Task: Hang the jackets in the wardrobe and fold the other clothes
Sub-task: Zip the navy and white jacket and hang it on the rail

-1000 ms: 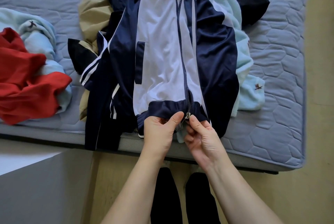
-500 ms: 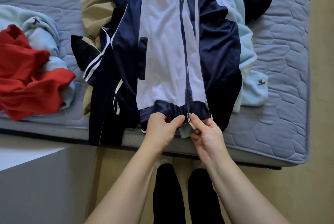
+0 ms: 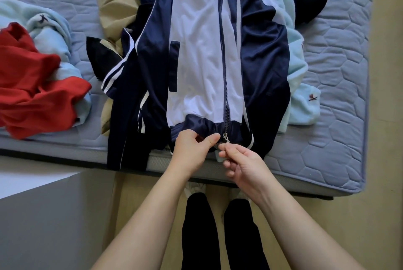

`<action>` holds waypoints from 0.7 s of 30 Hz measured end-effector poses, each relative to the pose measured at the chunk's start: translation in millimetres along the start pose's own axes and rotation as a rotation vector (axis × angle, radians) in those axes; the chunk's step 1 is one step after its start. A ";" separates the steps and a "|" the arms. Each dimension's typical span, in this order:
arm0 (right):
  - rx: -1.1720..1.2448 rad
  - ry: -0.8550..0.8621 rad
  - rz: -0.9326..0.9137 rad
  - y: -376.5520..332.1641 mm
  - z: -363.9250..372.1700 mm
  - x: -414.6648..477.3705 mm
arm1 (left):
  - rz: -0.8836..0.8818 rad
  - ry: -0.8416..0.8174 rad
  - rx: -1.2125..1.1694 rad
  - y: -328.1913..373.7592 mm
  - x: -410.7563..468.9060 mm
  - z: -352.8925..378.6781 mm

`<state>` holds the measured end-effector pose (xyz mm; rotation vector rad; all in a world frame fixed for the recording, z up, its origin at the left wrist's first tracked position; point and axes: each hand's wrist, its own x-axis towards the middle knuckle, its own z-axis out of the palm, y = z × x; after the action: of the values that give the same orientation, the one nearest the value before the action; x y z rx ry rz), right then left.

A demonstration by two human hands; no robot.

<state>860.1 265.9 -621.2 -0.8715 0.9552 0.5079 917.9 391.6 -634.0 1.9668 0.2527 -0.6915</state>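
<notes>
Zipping the jacket (image 3: pixel 196 51), spread beyond both grips | left hand (image 3: pixel 192 149) pinches the navy waistband (image 3: pixel 196 123) just left of the zipper pull (image 3: pixel 225 137) | right hand (image 3: pixel 246 165) pinches that pull | next, likely: draw it up the track, then hang.

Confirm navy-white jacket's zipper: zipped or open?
Apparently unzipped: the slider sits at the jacket hem, pinched by the right hand. Teeth meshing above: cannot tell.
</notes>
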 end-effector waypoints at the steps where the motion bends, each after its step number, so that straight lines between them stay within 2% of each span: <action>1: -0.021 -0.001 -0.006 -3.0 0.3 -2.7 | -0.006 0.005 0.013 0.7 -0.8 -1.6; 5: -0.069 0.000 -0.024 -20.0 7.7 -11.1 | -0.018 0.039 0.105 6.3 -6.3 -8.9; 10: 0.043 0.021 -0.034 -41.5 26.3 -6.6 | -0.032 0.084 0.126 10.6 -10.9 -6.1; 15: 0.152 0.014 -0.123 -78.2 31.3 4.5 | -0.112 0.061 0.214 -3.4 -10.1 -12.3; 21: 0.004 0.021 -0.135 -93.5 34.1 8.4 | -0.254 0.007 0.290 -7.6 -5.9 -21.9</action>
<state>947.6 241.0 -580.1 -0.9323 0.9095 0.3810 917.5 415.0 -628.8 2.2360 0.4324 -0.9273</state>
